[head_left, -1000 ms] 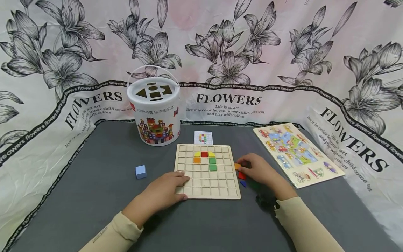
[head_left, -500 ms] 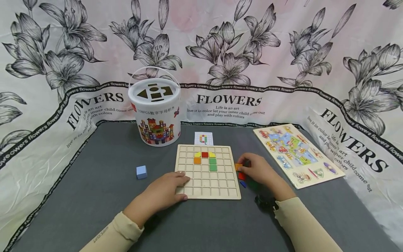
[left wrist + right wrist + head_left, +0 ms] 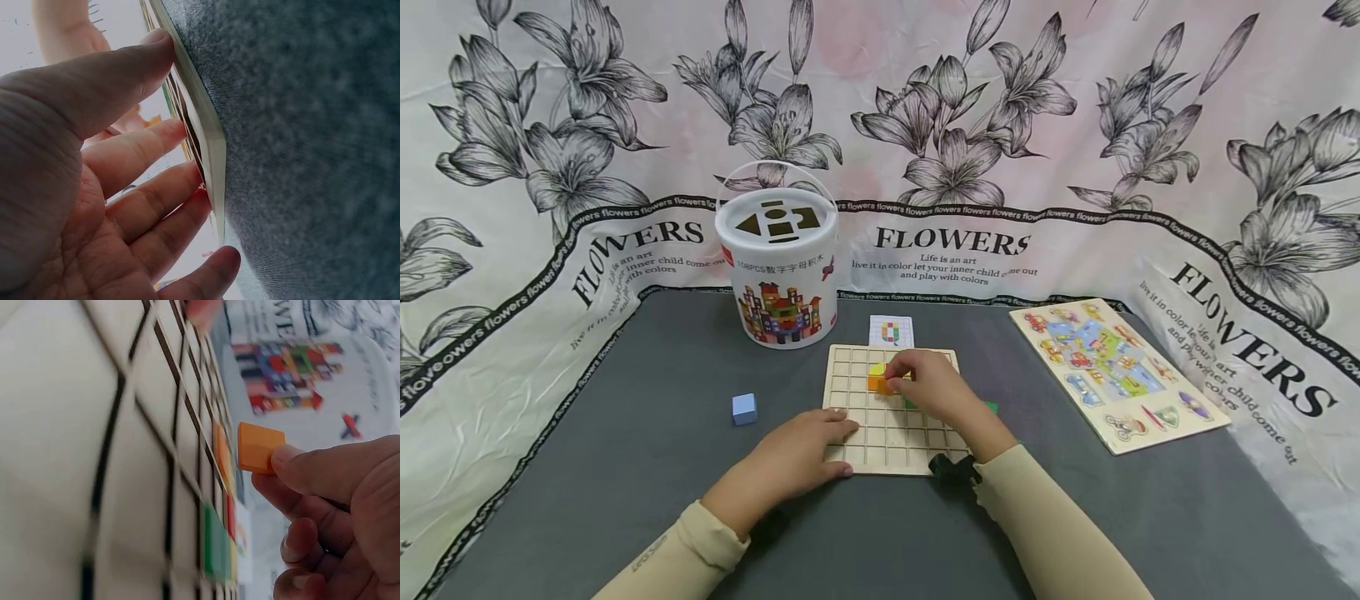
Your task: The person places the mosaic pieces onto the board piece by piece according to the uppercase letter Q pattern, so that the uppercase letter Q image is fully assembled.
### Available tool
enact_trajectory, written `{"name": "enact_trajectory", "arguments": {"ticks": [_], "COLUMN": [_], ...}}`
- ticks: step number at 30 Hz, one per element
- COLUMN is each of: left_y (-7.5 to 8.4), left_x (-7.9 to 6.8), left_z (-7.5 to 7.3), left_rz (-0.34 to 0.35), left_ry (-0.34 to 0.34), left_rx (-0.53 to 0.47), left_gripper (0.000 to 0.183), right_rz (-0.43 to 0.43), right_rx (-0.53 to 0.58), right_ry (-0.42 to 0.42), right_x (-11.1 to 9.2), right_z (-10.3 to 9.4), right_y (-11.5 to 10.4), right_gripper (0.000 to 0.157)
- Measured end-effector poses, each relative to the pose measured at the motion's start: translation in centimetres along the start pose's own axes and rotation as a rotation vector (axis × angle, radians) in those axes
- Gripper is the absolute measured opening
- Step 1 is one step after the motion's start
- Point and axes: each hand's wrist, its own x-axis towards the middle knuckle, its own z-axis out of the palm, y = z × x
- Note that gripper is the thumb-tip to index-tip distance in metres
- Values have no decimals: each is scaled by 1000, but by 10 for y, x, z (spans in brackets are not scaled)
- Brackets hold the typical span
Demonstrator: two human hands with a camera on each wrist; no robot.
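So the right hand (image 3: 928,387) has an orange tile (image 3: 257,449) pinched between thumb and index finger, only by one edge, held above the grid board (image 3: 887,437) near the seated orange tile (image 3: 222,453). That edge grip is my worry: if it pivots, I'd bet the tile lands cocked on a ridge instead of dropping flat into a cell. Coming in too close could also nudge its seated neighbour. The green tile (image 3: 214,544) sits low under that hand (easy to forget about), so a dipping knuckle might knock it. Left hand (image 3: 797,458) has its fingers loosely spread, thumb and fingertips touching the board's edge. Looks like light contact to me, so a hard press or sideways shove could slide the whole board.
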Motion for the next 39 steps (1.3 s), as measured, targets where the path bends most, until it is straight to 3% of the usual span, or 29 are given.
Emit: {"name": "enact_trajectory", "arguments": {"ticks": [5,16,22,28,32,36,39], "left_y": [5,12,13,5,2,4,4], "left_x": [5,9,13,4,-2,-1,-1], "left_z": [1,1,4,5,4,2,1], "left_rz": [33,45,55,7,-6,-11,-14], "left_ry": [6,-6,-5,14,23,18,15], "left_rx": [1,0,-3,-16,-22,-22,-22], "left_gripper": [56,57,57,57,58,58,57], "right_rz": [21,3,12,-39,-11,67,107], "right_rx": [-36,-60,-96,-61,-35,-68,-79], "right_ry": [0,-87,-80,-48,-4,25,17], "right_x": [6,-1,-4,-6,-26,-62,-91], "right_z": [10,5,5,-7,-36,-63,-72], "right_y": [-3,3,5,4,21,57,82], "right_gripper": [5,2,5,11,15,15,14]}}
